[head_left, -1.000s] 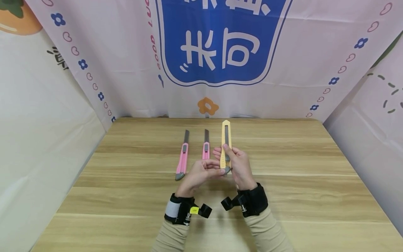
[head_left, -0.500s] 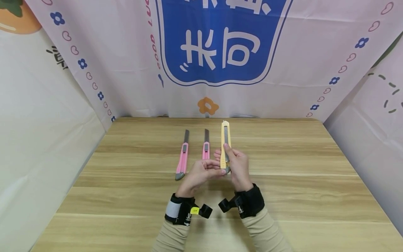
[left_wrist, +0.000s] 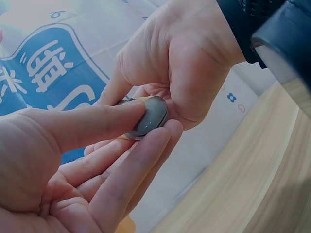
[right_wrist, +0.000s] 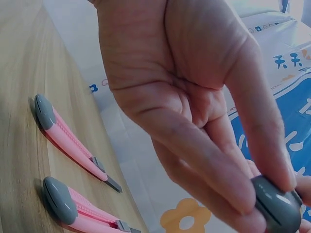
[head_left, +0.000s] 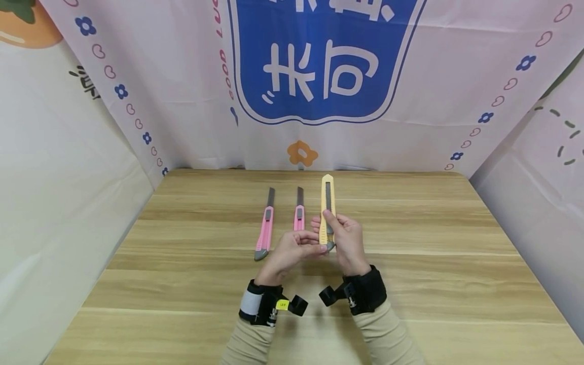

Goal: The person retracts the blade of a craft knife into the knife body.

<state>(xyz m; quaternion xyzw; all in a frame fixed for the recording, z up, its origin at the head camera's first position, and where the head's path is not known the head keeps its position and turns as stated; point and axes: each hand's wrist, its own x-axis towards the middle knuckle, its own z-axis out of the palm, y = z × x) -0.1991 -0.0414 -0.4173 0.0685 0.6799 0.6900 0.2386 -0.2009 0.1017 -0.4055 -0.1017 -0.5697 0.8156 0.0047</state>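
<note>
A yellow utility knife (head_left: 328, 195) points away from me in the head view, no blade showing past its tip. My right hand (head_left: 350, 246) holds its body, thumb along the slot on top, fingers behind. My left hand (head_left: 287, 252) pinches the grey end cap (left_wrist: 151, 116) between thumb and fingers, as the left wrist view shows close up. To the left, a pink utility knife (head_left: 265, 228) lies with its blade out. Between it and the yellow one lies a second pink knife (head_left: 299, 215), blade also out, its lower end hidden behind my left hand.
The wooden table (head_left: 433, 243) reaches back to a printed cloth backdrop (head_left: 438, 101) with a blue panel. Pale cloth (head_left: 59, 177) hangs along the left side, and more on the right. Both wrists wear black straps with small cameras.
Half a second ago a bit of blade tip showed at the yellow knife's front and the right wrist sat slightly further left; now the tip is out of sight. The pink knives stayed put.
</note>
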